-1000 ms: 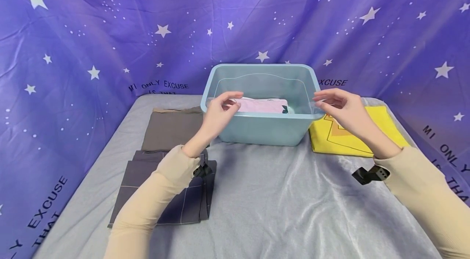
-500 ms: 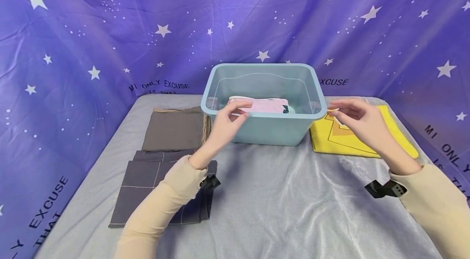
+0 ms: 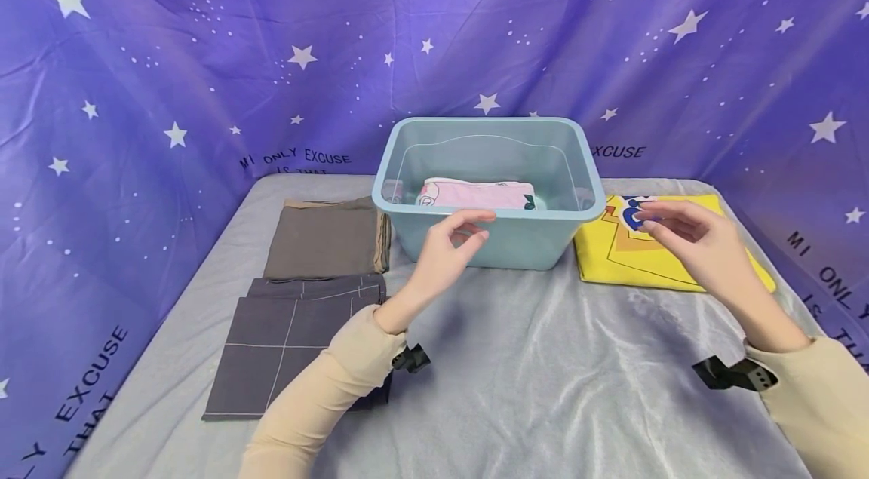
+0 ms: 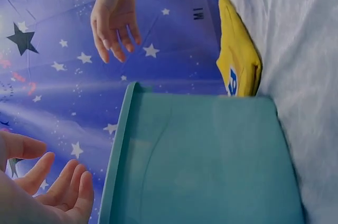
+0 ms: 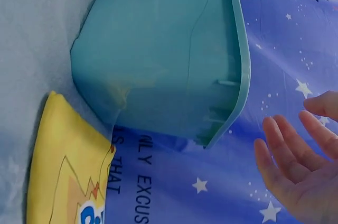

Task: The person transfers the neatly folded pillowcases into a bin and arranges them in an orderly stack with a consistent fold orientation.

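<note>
In the head view a blue-green plastic bin (image 3: pixel 482 241) stands at the back middle of the covered table. Folded pink cloth (image 3: pixel 478 196) with a printed pattern lies inside it. My left hand (image 3: pixel 448 249) hovers before the bin's near wall, fingers loosely bent with nothing between them. Off to the right, my right hand (image 3: pixel 706 249) hangs over a folded yellow cloth (image 3: pixel 631 260) with a cartoon print, also holding nothing. Both wrist views show the hands apart from the bin, the left fingers (image 4: pixel 68 187) and right fingers (image 5: pixel 290 155) relaxed.
On the left lie a folded grey-brown cloth (image 3: pixel 326 241) and, nearer, a folded dark grey checked cloth (image 3: pixel 261 366). A light grey velvety cover (image 3: pixel 543 373) spreads over the table. Behind everything hangs a purple curtain (image 3: pixel 434 26) printed with stars.
Both hands have drawn back from the bin's rim toward the person and shifted right, the right hand now over the yellow cloth. The bin and the folded cloths stay in place.
</note>
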A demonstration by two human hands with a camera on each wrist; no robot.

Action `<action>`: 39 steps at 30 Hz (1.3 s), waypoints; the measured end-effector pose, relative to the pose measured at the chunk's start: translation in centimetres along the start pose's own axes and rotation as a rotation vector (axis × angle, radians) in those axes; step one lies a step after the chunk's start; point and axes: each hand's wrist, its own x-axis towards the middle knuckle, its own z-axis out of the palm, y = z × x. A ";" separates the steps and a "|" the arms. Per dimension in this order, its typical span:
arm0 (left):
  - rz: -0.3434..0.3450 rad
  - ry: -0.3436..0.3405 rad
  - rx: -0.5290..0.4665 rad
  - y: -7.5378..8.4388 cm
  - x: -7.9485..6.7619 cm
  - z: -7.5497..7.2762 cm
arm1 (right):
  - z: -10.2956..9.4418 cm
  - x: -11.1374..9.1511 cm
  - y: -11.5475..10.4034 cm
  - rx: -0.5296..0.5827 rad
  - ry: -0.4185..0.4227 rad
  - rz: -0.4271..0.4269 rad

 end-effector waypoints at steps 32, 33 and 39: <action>-0.095 -0.113 -0.017 -2.9 -1.9 7.5 | -3.0 -3.8 4.8 -0.135 0.105 0.145; -0.102 -0.116 -0.020 -3.0 -1.9 7.8 | -3.1 -3.9 5.0 -0.130 0.105 0.147; -0.133 -0.126 -0.010 -3.6 -2.1 9.2 | -3.6 -4.2 5.9 -0.128 0.095 0.174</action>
